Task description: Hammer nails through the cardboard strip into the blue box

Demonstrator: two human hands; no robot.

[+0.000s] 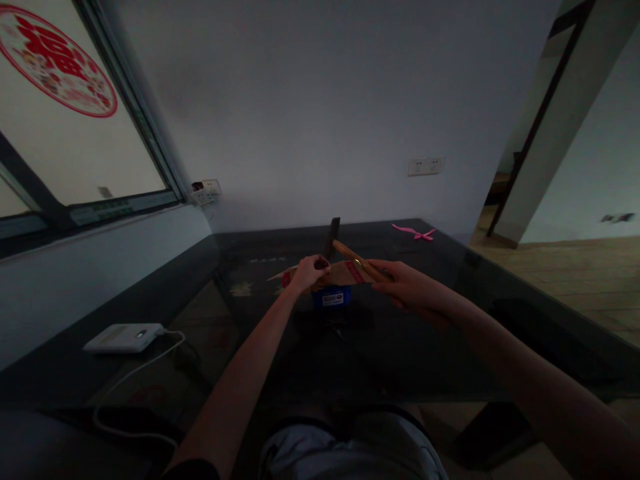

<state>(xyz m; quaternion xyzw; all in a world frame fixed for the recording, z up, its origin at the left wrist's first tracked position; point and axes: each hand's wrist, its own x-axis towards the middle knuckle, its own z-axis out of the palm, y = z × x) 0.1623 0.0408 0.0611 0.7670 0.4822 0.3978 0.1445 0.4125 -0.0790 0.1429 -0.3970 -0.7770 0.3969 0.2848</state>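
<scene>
Both arms reach out over a dark glass table (410,347). My left hand (307,272) is closed on the left end of a tan paper wrapper (343,273) with red markings. My right hand (400,283) grips the wrapper's right end together with a wooden stick (350,255) that slants up to the left. Just under the wrapper stands a small blue container (331,297) with a white label. A thin dark upright object (333,239) rises behind the hands; I cannot make out what it is.
A white box (124,337) with a white cable (131,380) lies at the left. A pink ribbon-like item (415,233) lies at the far right of the table. Wall sockets (425,166) sit ahead, a window at left, a doorway at right.
</scene>
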